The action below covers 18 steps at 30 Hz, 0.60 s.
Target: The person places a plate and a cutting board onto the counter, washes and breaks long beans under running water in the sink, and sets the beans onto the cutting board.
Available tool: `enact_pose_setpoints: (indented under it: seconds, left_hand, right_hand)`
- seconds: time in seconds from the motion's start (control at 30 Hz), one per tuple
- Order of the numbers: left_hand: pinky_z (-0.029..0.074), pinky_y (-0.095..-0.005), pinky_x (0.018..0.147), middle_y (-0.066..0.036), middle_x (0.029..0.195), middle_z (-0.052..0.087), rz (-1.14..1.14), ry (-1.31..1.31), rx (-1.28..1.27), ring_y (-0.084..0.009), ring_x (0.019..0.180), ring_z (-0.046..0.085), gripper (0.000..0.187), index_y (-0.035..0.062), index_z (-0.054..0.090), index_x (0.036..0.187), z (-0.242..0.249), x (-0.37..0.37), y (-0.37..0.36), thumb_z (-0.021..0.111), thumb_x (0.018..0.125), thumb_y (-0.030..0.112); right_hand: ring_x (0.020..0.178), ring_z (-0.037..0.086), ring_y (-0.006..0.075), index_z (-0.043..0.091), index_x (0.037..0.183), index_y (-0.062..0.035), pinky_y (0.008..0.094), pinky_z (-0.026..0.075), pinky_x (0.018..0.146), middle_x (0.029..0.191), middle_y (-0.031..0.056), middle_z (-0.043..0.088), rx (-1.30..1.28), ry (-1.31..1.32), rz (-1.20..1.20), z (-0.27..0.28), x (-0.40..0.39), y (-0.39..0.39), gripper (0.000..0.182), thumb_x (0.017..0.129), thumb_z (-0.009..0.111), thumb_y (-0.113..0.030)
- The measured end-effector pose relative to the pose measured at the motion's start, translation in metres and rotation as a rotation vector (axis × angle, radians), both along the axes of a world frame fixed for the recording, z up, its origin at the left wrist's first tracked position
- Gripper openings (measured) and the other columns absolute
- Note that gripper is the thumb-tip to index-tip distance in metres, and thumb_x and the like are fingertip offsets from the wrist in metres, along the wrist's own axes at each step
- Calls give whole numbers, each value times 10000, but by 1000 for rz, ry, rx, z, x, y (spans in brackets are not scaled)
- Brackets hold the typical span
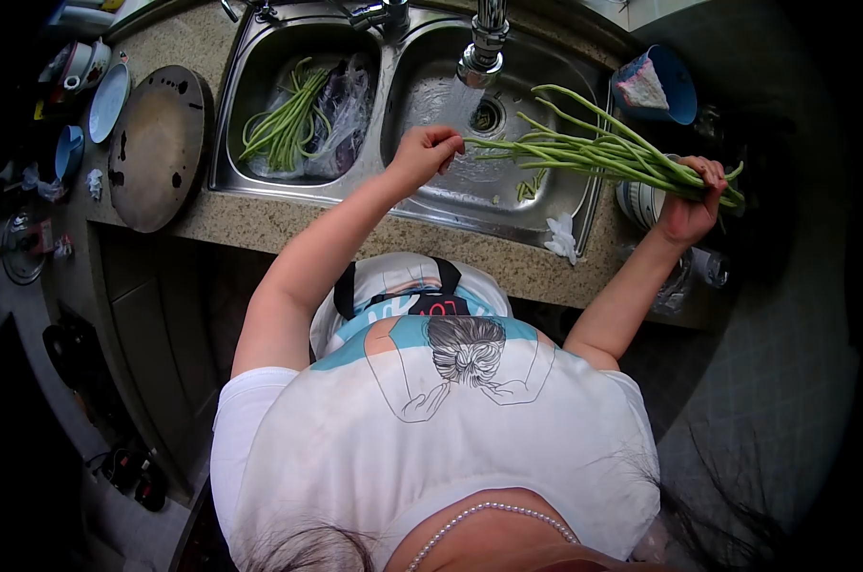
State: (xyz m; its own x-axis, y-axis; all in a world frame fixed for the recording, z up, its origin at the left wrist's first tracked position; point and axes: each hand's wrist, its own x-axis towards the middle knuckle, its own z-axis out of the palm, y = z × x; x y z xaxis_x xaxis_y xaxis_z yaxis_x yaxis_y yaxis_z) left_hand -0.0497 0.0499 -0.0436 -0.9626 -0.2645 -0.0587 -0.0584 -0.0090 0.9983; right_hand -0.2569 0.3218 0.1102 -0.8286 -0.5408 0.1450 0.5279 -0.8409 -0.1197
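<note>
My right hand (696, 202) is closed around a bunch of long green beans (608, 157) near one end, over the right edge of the sink. The bunch stretches leftward across the right basin (546, 205). My left hand (428, 155) pinches the tip of one long bean at the far end of the bunch. Behind my fingers, water runs from the faucet (481, 59) towards the drain (487, 116). A few short bean pieces (531, 185) lie on the basin floor. More long beans (293, 119) lie on a plastic bag (348, 114) in the left basin.
A large round board (159, 148) leans at the counter's left, beside a light blue plate (109, 103). A blue container (679, 84) with a pink-and-white cloth (641, 88) stands right of the sink. Crumpled white tissue (562, 236) lies on the sink's front rim. Bowls (636, 204) sit under my right hand.
</note>
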Motion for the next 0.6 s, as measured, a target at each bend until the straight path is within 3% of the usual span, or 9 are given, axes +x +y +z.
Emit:
enact_pose_setpoints:
  seconds: [0.03,0.07,0.13,0.23,0.33,0.43,0.47,0.53,0.6]
  left_hand:
    - [324,-227,427,-34,608,501,104,-195,477,-130,468,468,134,20,584,796,-5,1,-1,570,843,145]
    - [324,-227,427,-34,608,501,103,-193,476,-130,468,468,134,20,584,796,-9,1,1,570,843,145]
    - [277,-207,383,16,590,460,330,-269,945,-66,429,390,183,44,547,776,-17,-2,8,507,898,175]
    - [283,-204,371,15,586,456,525,-325,1070,-67,440,389,186,52,511,783,-53,5,-15,468,915,175]
    - [367,-204,425,1,653,523,563,-412,873,-78,507,460,114,43,565,884,-80,10,-31,468,887,101]
    - [454,-233,705,-53,887,641,324,-329,-95,-125,759,600,381,67,522,1220,-96,6,-32,534,844,130]
    - [454,-233,705,-53,887,641,323,-322,-97,-125,759,600,381,67,522,1220,-102,0,-34,534,844,130]
    - [460,-277,684,-57,866,638,299,-164,-623,-140,705,565,379,29,565,1147,-92,-16,-36,598,800,179]
    - [454,-275,712,-65,907,635,192,-224,-372,-127,767,566,374,32,568,1141,-70,-40,-46,595,803,189]
  right_hand:
    - [722,479,144,450,801,-64,305,371,798,701,17,456,21,1,-25,-2,0,0,184,759,613,12]
    - [713,476,143,449,793,-62,302,371,790,698,18,455,42,2,-52,-3,1,0,182,756,608,18]
    - [700,471,145,448,787,-62,303,369,782,695,19,452,-3,-47,-14,-11,0,-1,178,753,601,24]
    - [682,460,146,443,775,-63,304,367,764,686,20,442,-69,-89,-32,-10,-5,6,172,750,584,34]
    - [681,450,145,438,775,-69,302,364,743,675,18,428,-80,-49,-100,2,-8,8,169,758,583,17]
    - [693,446,147,445,817,-63,304,364,758,696,16,428,11,-17,0,7,-2,-1,151,791,591,-35]
    - [693,446,147,445,817,-63,304,364,758,696,16,428,8,-10,-2,4,-1,-5,151,791,591,-35]
    - [712,444,145,452,855,-57,304,361,773,726,16,433,171,34,28,-5,2,-17,128,829,576,-75]
    - [735,450,143,467,893,-77,318,364,806,751,22,453,341,159,30,-22,5,-29,115,860,560,-137]
